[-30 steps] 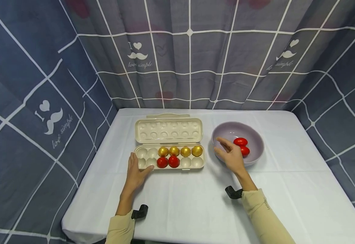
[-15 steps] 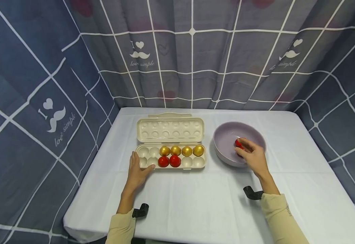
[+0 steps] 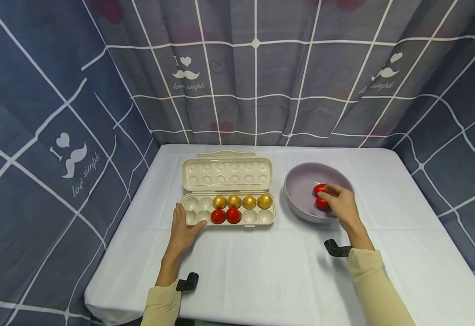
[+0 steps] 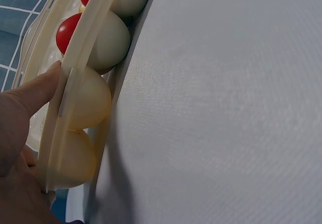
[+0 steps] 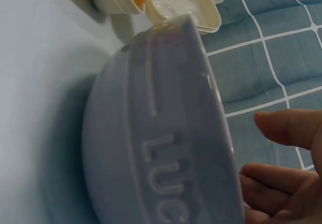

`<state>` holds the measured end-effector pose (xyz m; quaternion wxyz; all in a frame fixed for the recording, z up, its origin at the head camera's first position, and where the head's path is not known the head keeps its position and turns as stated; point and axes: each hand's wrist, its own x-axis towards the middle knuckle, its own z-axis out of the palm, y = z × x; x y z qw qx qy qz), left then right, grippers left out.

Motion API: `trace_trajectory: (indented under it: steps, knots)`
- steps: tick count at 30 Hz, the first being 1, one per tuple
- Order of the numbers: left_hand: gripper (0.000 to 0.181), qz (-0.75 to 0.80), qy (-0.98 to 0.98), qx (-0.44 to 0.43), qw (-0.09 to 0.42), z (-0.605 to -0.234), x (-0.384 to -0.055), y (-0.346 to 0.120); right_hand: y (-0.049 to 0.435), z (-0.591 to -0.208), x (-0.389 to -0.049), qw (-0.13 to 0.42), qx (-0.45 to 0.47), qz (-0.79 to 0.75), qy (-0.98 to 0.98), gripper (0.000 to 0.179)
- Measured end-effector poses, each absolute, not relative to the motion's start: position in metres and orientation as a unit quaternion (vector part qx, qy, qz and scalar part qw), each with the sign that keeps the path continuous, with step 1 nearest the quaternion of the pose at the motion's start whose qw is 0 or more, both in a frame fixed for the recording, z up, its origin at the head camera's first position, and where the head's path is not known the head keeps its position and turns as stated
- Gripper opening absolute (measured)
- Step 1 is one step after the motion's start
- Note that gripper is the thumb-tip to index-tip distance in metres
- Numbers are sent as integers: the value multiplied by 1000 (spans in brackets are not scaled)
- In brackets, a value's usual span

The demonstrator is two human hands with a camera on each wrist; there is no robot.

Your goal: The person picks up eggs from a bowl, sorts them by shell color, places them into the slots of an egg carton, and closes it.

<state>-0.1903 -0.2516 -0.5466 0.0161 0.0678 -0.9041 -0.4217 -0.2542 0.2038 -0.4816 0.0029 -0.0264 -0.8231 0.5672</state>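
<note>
A cream egg carton (image 3: 249,218) lies unfolded on the table, its lid (image 3: 227,174) laid back. Several gold eggs (image 3: 249,202) fill the right part of its back row; two red eggs (image 3: 218,216) sit in the front row. My left hand (image 3: 182,233) rests against the carton's left front corner, fingers along the end, thumb (image 4: 44,85) on the front rim. Over the purple bowl (image 3: 300,199) is my right hand (image 3: 342,206), its thumb and fingers apart beside two red eggs (image 3: 322,204). In the right wrist view the bowl wall (image 5: 166,133) hides these eggs.
A white cloth (image 3: 254,271) covers the table. Grey-blue checked curtains (image 3: 237,86) hang behind it and along both sides. Black wrist cameras (image 3: 187,282) are strapped to both forearms.
My right hand has moved from the bowl's left side to the right, over the red eggs, and its fingers have lifted slightly since half a second ago. My left hand stays at the carton.
</note>
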Motion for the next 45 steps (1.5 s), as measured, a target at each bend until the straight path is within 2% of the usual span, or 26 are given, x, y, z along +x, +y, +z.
trace_trajectory:
  steps: [7,14,23,33,39,45]
  knots:
    - [107,-420,-905,72,13,-546,-190,-252,201,-482,-264,-38,-17,567,-822,57]
    - [108,-420,-905,68,16,-548,-189,-254,196,-484,-269,-56,20,535,-843,48]
    - [108,-422,-904,72,17,-549,-188,-253,184,-493,-281,-74,60,490,-867,57]
    - [108,-428,-901,71,15,-548,-188,-251,166,-497,-289,-94,96,451,-882,58]
    - [107,-429,-900,72,22,-547,-189,-251,162,-500,-292,-107,128,447,-879,48]
    - [106,-428,-901,68,19,-547,-190,-251,164,-505,-293,-89,124,447,-881,42]
